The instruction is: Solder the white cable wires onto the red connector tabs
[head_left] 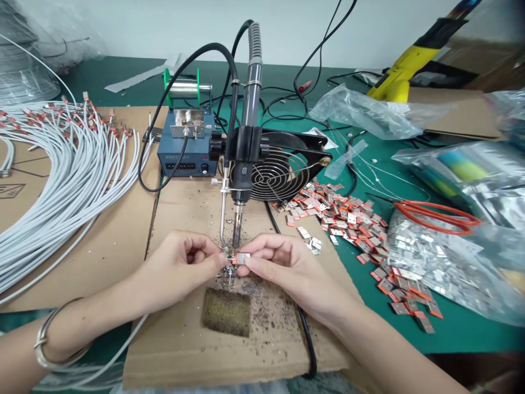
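Holding plug [243, 259] at iron [244, 169] tip: right hand [283, 262] pinching metal end, left hand [188, 260] pinching wire [230, 258], likely to steady both near heat. Iron clamped upright, presumably freeing hands. Fan [266, 176] behind, probably for fumes. Loose plugs [348, 214] heaped right, cables [61, 208] bundled left.

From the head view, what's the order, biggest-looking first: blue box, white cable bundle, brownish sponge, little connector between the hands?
1. White cable bundle
2. Blue box
3. Brownish sponge, though nearer the camera than the box
4. Little connector
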A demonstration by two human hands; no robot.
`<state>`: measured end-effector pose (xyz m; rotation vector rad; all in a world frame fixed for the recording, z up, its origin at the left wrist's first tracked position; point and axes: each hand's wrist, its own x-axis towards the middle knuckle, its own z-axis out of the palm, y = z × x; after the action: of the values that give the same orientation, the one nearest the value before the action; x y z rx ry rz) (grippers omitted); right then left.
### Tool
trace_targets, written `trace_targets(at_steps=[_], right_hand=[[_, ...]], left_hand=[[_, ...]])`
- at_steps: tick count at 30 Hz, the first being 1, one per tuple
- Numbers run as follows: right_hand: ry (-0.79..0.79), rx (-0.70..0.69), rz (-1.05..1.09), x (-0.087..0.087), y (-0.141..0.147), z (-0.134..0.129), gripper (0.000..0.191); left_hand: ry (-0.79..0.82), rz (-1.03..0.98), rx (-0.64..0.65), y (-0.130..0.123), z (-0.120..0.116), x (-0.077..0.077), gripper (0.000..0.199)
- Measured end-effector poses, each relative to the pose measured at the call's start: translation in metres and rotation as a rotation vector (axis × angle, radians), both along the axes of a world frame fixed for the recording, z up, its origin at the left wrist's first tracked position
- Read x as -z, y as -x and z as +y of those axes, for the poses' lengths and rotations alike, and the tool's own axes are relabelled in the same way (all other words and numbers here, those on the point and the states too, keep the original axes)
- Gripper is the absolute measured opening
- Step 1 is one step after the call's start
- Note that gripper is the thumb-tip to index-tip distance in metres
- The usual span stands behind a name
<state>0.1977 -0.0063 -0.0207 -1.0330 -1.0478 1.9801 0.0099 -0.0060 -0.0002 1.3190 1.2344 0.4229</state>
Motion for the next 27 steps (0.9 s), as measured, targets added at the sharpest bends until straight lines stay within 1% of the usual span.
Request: trace_targets(at_steps=[6, 12, 20, 27], right_hand=[[-0.024, -0.006, 0.049, 0.0006, 0.0012, -0.0003, 0.011], [-0.015, 0.016, -0.007, -0.0019, 0.0015, -0.0012, 0.014], [-0.036, 0.010, -0.014, -0.0030, 0.0023, -0.0005, 0.013], [-0.020, 0.014, -0.029, -0.0043, 0.0022, -0.0005, 0.014]], left_hand=[[0.024, 0.016, -0.005, 0.0006, 0.0005, -0.0001, 0.026], [0.042, 0.033, -0.018, 0.0005, 0.0005, -0.0012, 0.027], [0.042, 0.043, -0.018, -0.0003, 0.0008, -0.0023, 0.026], [0.038, 0.045, -0.008, -0.0011, 0.0011, -0.0039, 0.025]])
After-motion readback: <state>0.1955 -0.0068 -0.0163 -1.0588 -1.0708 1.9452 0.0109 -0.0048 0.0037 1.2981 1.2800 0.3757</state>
